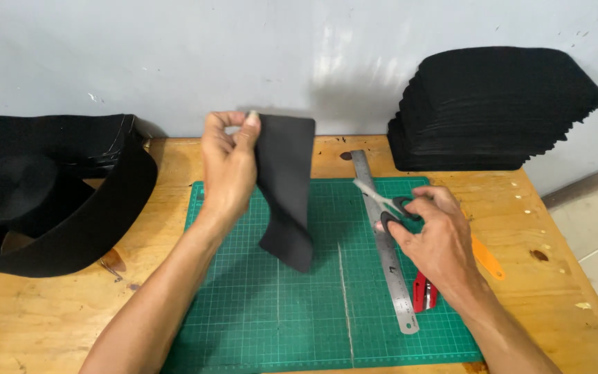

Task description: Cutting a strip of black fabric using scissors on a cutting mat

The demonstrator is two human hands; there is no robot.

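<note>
Head view: left hand (228,163) pinches a black fabric strip (286,187); right hand (432,235) grips scissors (386,203), handles partly hidden.

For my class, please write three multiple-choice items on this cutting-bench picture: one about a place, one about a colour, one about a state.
1. Where does the tall stack of black fabric pieces stand?
A. on the table's back right corner
B. on the green mat
C. on the floor

2. What colour is the gridded cutting mat?
A. blue
B. green
C. grey

3. How is the black fabric strip held?
A. flat under the ruler
B. rolled up on the mat
C. lifted, hanging from the left hand

Answers: 1 A, the stack stands by the wall, right of the mat. 2 B, its bare surface is green. 3 C, the left hand pinches its top edge, while the right hand grips grey-bladed scissors over the long steel ruler.
</note>
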